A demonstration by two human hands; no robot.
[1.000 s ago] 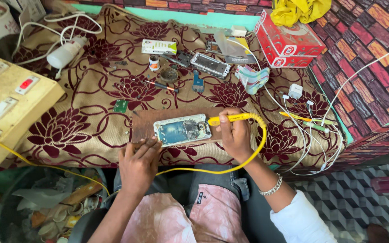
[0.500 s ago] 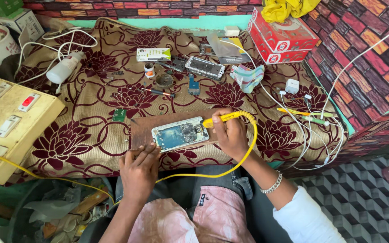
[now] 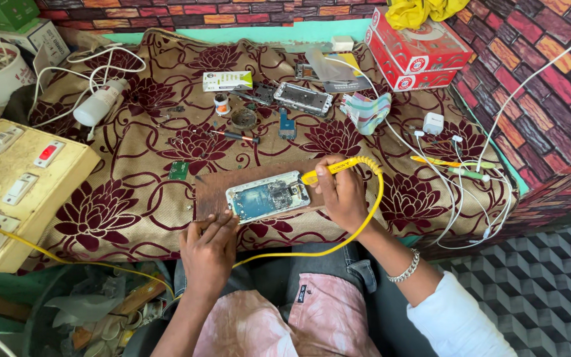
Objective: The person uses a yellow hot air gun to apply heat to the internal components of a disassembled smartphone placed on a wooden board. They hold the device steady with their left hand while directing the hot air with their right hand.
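Midway through board-level work: an opened phone point(image 3: 267, 197), back cover off and blue circuit board exposed, lies flat on a brown wooden board point(image 3: 214, 188) at the near edge of the floral-clothed counter point(image 3: 120, 192). The right hand point(image 3: 342, 193) is closed in a pen-like grip around a yellow corded soldering iron point(image 3: 338, 166), tip at the phone's right end. The left hand point(image 3: 207, 248) presses fingertips against the board's near edge, holding nothing. By appearance, reassembly remains: a second phone frame point(image 3: 302, 98) and small parts lie beyond.
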